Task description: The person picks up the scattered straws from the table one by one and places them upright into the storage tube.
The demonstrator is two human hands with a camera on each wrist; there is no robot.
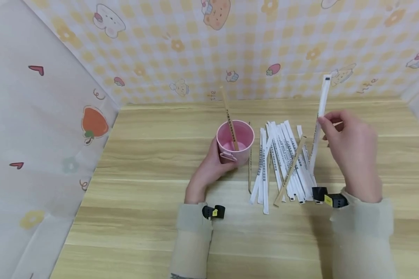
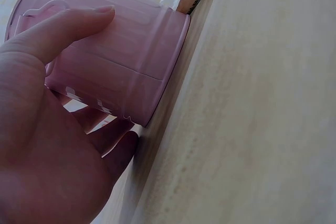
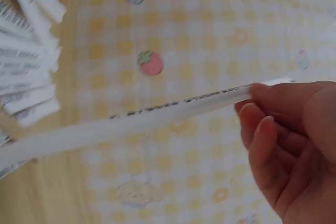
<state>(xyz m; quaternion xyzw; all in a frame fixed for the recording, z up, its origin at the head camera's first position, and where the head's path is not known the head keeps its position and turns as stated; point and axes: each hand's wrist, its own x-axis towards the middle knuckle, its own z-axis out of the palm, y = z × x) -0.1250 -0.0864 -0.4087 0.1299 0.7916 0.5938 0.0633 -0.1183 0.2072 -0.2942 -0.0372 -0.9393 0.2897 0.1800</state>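
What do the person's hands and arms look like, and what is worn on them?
The left hand and right hand wear no gloves. The left sleeve and right sleeve are pale beige, with wide, slightly greyer cuffs. The left one has a dark mark near the picture's bottom edge. Each wrist carries a small black device with a yellow label.

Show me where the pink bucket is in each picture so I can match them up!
Head: the pink bucket is near the middle, a little to the right, with the left hand around its side.
Left wrist: the pink bucket looks big and tipped sideways, at the upper left.
Right wrist: it's not in this picture.
Shared landmark: the yellow-checked backdrop, at the top-left edge in the left wrist view.
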